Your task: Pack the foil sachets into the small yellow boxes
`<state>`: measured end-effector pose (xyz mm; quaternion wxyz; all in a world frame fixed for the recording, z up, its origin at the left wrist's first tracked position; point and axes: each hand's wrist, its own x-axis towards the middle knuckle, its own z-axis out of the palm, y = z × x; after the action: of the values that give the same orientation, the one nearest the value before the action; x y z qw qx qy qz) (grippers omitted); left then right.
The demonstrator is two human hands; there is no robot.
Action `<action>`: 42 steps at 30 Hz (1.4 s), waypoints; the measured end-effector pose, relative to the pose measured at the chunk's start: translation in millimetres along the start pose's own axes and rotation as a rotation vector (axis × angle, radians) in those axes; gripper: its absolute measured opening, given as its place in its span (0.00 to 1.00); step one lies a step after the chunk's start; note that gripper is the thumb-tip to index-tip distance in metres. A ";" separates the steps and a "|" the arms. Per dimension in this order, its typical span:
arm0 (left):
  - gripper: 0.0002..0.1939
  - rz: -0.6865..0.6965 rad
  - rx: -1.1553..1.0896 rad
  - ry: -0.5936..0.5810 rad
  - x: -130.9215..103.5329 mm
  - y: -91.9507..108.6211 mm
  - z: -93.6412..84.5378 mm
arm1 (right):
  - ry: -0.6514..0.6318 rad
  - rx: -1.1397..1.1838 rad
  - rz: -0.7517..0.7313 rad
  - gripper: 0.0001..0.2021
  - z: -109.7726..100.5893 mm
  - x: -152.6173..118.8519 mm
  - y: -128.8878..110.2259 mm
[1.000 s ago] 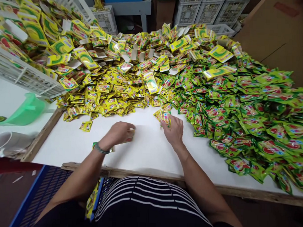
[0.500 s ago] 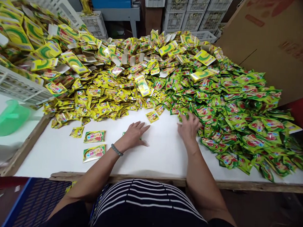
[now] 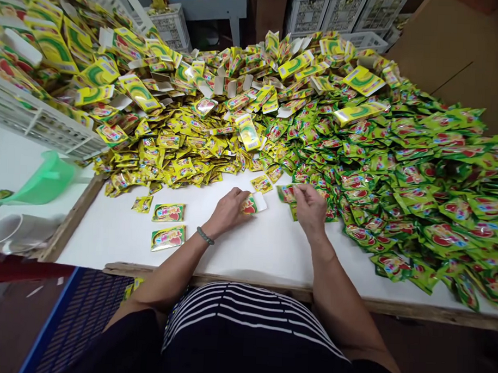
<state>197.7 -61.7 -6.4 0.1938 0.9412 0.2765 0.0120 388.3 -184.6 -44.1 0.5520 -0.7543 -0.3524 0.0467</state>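
Note:
My left hand (image 3: pixel 231 210), a beaded bracelet at its wrist, grips a small yellow-green carton (image 3: pixel 250 204) whose white end flap stands open to the right. Between the thumb and fingers of my right hand (image 3: pixel 310 207) is a green sachet (image 3: pixel 287 194), held a short way right of the carton. Two closed cartons, an upper one (image 3: pixel 168 212) and a lower one (image 3: pixel 168 237), lie flat left of my left hand. A yellow sachet (image 3: pixel 261 183) rests just beyond the carton in my hand. Close by my right hand spreads a heap of green sachets (image 3: pixel 400 186).
Yellow sachets (image 3: pixel 172 151) and open cartons (image 3: pixel 236 80) are heaped along the back. A white plastic crate (image 3: pixel 42 122) of cartons tilts at the left, near a green scoop (image 3: pixel 49 182) and a white mug (image 3: pixel 21 234). A wooden strip (image 3: pixel 351 303) edges the table's front.
My left hand has moved right and lifted the carton, its open flap now showing. My right hand has drawn a green sachet from the heap's edge. The camera view has shifted slightly.

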 end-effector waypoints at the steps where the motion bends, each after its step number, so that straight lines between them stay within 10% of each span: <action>1: 0.28 0.010 -0.016 -0.003 1.7 3.8 3.3 | -0.060 0.064 0.087 0.15 6.0 -3.6 -2.0; 6: 0.31 0.003 -0.064 -0.005 0.9 10.7 14.0 | -0.310 0.254 0.294 0.16 25.3 -13.1 -4.2; 24: 0.33 -0.016 -0.139 0.026 -6.9 -13.5 20.9 | -0.732 0.054 0.179 0.24 39.2 7.4 -14.4; 30: 0.24 -0.166 -0.526 0.063 -2.0 -29.9 24.2 | -0.640 0.130 0.247 0.21 52.9 13.5 -17.6; 36: 0.26 -0.379 -1.163 0.096 4.3 -47.2 37.0 | -0.251 -0.262 0.127 0.19 73.7 33.6 -0.1; 42: 0.31 -0.441 -1.374 0.129 4.7 -46.8 34.1 | -0.289 -0.318 0.066 0.20 76.9 18.4 13.2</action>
<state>181.9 -35.4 -55.7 0.7229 0.5266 0.4007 0.1991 373.1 -114.2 -79.4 0.3681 -0.8284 -0.4058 0.1165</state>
